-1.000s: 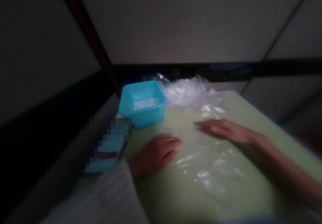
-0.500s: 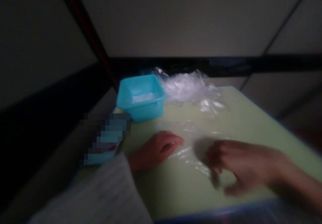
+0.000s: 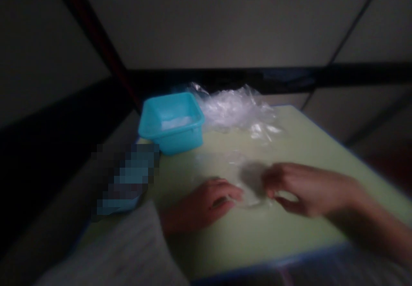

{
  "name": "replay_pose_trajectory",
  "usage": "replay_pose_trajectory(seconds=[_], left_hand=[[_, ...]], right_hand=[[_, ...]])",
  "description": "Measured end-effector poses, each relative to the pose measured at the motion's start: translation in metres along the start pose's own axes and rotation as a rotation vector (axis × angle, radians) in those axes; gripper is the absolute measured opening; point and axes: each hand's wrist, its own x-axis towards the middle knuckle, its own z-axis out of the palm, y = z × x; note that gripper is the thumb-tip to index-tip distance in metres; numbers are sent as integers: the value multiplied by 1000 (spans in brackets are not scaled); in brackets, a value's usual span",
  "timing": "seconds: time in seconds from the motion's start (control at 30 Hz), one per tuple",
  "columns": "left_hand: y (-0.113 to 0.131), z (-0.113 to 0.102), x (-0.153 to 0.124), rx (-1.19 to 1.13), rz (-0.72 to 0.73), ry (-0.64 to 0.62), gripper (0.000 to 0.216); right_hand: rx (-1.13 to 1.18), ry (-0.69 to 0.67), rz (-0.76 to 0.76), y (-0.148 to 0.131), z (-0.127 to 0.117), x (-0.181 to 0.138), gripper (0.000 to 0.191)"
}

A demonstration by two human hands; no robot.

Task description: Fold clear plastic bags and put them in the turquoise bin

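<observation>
A thin clear plastic bag (image 3: 254,198) lies on the table between my hands, its edges hard to follow in the dim light. My left hand (image 3: 214,202) is closed, thumb and fingers pinching the bag's near left part. Just right of the bag, my right hand (image 3: 302,189) is held slightly above the table, its thumb and fingertips brought together in a loop. Blur hides what, if anything, sits between those right fingertips. A shadow falls on the bag beside them.
A turquoise plastic basket (image 3: 180,140) with something white inside stands at the back left. Beside it is a heap of crumpled clear plastic (image 3: 228,108). A pixelated bluish object (image 3: 131,179) lies at the left edge of the yellow-green table (image 3: 309,140). Panelled walls rise behind.
My right thumb has closed up to the fingers, and that hand has risen a little. My left hand has moved slightly right and nearer me, with the bag's near edge shifting. The view has turned slightly.
</observation>
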Motion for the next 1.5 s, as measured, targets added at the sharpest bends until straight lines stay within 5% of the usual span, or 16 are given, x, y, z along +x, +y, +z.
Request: replay_pose_trajectory(seconds=[0.23,0.5,0.73,1.03,1.4,1.5], left_hand=[[0,2,-4,61,-23,59,30],[5,4,-5,262,329,-13,35],[3,6,-2,350,232,-77,37],[-2,9,-4,390,277,-122,25],[-6,10,-6,313,415,17,15],[-6,10,-6,302,439,76,18]], right_hand=[[-139,148,166,29,7,18,14],[77,349,213,23,10,23,12],[425,229,115,21,17,26,9],[483,53,94,24,22,28,14],[578,13,126,35,27,29,12],[498,92,138,36,24,29,13]])
